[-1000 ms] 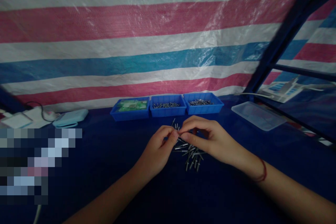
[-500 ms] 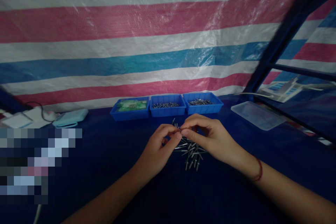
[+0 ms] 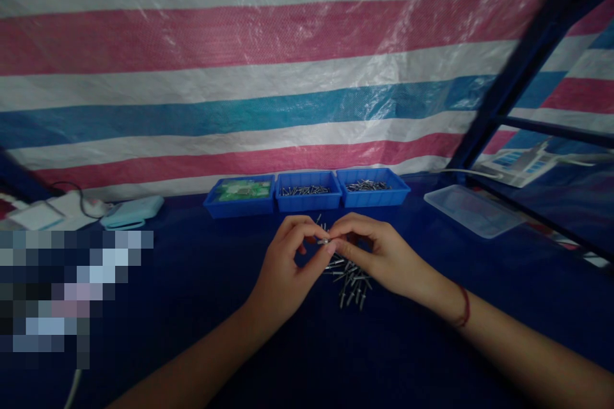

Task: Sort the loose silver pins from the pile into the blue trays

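Observation:
Thumb and fingers of my left hand (image 3: 290,255) are pinched on a small silvery blind rivet (image 3: 325,241). The fingertips of my right hand (image 3: 384,249) close on its other end, touching the left fingertips, so part of the rivet is hidden. Right under my hands lies a loose pile of blind rivets (image 3: 354,281) on the dark blue table (image 3: 307,358). My right hand covers some of that pile.
Behind my hands stand three blue bins: the left bin (image 3: 240,208) holds green-wrapped items, the middle bin (image 3: 309,203) and right bin (image 3: 377,198) hold rivets. A clear plastic lid (image 3: 472,211) lies right. At left are a light-blue case (image 3: 134,211) and a blurred-out patch.
My left fingers have opened out slightly, and the metal rivet between the fingertips now shows. Both hands stay together over the pile. The view has shifted slightly.

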The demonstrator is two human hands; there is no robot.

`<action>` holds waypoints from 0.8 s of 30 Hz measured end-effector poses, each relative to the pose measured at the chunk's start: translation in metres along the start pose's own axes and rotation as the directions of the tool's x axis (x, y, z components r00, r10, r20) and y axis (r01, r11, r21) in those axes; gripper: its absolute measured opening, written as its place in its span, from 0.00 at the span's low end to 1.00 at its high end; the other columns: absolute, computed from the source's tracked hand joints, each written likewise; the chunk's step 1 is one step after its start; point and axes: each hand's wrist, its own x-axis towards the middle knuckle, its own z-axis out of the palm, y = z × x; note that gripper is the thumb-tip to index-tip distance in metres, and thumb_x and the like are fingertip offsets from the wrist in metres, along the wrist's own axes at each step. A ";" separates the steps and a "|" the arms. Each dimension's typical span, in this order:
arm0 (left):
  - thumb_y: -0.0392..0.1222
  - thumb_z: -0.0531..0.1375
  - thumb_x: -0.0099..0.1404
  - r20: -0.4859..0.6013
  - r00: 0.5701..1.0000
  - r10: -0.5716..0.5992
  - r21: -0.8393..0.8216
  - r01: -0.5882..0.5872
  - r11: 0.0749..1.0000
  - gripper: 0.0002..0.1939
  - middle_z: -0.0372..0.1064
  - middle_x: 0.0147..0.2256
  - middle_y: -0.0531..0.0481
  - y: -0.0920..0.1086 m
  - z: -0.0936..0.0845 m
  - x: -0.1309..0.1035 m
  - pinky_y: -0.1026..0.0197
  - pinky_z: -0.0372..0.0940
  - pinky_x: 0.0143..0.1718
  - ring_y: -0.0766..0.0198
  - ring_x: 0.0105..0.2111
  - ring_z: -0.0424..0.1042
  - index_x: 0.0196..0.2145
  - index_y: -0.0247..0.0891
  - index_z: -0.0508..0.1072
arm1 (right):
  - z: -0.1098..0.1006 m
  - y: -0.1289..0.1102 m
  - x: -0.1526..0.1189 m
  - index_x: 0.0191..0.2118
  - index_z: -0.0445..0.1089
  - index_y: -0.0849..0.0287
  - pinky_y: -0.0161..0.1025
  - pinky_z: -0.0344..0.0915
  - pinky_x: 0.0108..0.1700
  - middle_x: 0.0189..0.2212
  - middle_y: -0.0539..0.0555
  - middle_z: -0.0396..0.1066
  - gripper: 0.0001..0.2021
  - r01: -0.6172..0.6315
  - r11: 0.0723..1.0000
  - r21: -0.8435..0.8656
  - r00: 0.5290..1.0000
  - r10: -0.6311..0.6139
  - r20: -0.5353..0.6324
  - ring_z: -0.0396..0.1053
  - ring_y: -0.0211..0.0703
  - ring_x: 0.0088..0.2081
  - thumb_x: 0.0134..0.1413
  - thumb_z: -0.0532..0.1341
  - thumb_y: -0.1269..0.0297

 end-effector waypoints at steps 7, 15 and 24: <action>0.37 0.58 0.62 0.018 0.997 -0.073 0.023 0.072 0.997 0.01 0.64 0.36 0.50 -0.002 -0.001 -0.001 0.62 0.61 0.32 0.64 0.35 0.66 0.33 0.39 0.68 | 0.001 -0.004 -0.002 0.32 0.69 0.58 0.37 0.64 0.35 0.30 0.51 0.68 0.09 0.005 1.000 -0.021 0.999 -0.004 0.044 0.67 0.37 0.32 0.59 0.54 0.62; 0.39 0.56 0.64 0.197 0.978 -0.067 0.236 0.019 0.971 0.06 0.64 0.40 0.48 -0.020 0.000 0.000 0.55 0.62 0.43 0.61 0.41 0.66 0.40 0.40 0.68 | -0.046 0.048 0.022 0.32 0.70 0.61 0.43 0.63 0.40 0.31 0.56 0.70 0.10 -0.102 0.760 -0.642 0.882 -0.230 -0.412 0.67 0.45 0.34 0.58 0.54 0.63; 0.40 0.58 0.62 0.474 0.881 -0.008 0.406 -0.210 0.890 0.05 0.66 0.42 0.48 -0.025 -0.007 0.001 0.52 0.62 0.44 0.58 0.41 0.65 0.35 0.39 0.73 | -0.065 0.068 0.021 0.42 0.70 0.62 0.51 0.62 0.47 0.38 0.61 0.71 0.13 -0.179 0.650 -0.739 0.920 -0.157 -0.360 0.67 0.54 0.42 0.54 0.56 0.60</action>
